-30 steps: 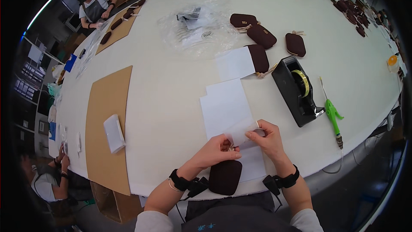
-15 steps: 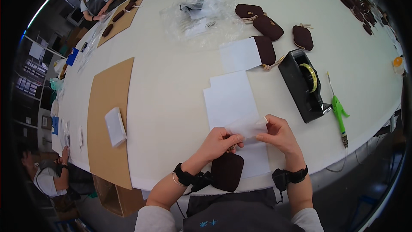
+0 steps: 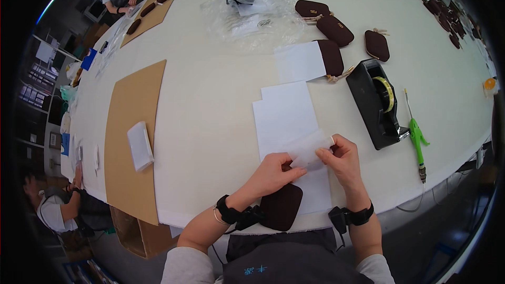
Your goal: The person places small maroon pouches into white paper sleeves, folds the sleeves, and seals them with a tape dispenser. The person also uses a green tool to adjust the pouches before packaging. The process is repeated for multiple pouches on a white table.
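My left hand (image 3: pixel 274 172) pinches the left edge of a small translucent white sheet (image 3: pixel 307 147). The fingers of my right hand (image 3: pixel 341 162) close on its right end, so the sheet spans between both hands. Beneath them lie white paper sheets (image 3: pixel 284 108), partly covered. A dark brown zip pouch (image 3: pixel 283 208) rests at the table's front edge, just below my left hand, which hides its top end. Farther off, another brown pouch (image 3: pixel 331 58) lies partly under a white paper (image 3: pixel 300 62).
A black tape dispenser (image 3: pixel 368 110) stands to the right, beside a green air gun (image 3: pixel 416 135) with a hose. Brown cardboard (image 3: pixel 131 189) with a folded white packet (image 3: pixel 140 146) lies left. Crumpled clear plastic (image 3: pixel 215 21) and more pouches (image 3: pixel 335 31) sit farther back. Two people work at left.
My right hand has turned and shifted its hold on the translucent sheet, which now tilts up toward the right. My left hand covers more of the pouch's top end. The view has shifted slightly.
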Demonstrator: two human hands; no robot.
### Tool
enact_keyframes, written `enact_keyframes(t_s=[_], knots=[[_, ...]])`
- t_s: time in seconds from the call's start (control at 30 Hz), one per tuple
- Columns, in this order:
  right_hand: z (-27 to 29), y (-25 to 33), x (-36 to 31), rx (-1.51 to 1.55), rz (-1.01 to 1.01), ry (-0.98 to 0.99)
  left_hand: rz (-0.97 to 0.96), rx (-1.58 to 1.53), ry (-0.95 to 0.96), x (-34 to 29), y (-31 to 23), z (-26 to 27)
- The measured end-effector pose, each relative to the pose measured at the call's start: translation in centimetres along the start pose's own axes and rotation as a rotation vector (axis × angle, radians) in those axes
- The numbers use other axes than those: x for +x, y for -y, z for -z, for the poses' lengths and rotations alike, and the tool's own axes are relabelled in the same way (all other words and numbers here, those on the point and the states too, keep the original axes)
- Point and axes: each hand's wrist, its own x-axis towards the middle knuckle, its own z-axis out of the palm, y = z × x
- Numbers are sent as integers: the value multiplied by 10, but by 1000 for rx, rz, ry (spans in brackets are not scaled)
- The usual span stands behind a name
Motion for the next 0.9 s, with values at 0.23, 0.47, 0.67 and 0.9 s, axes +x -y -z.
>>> enact_keyframes(t_s=[0.23,0.47,0.67,0.9], knots=[[1,-2,1,-9,34,-33,97,-146,-48,1,-9,1],[1,7,1,27,4,-86,81,-199,-67,2,-4,1],[15,15,-2,158,-336,-36,79,-207,-70,0,-6,3],[-8,3,-5,163,-324,37,27,-159,-19,0,-5,1]])
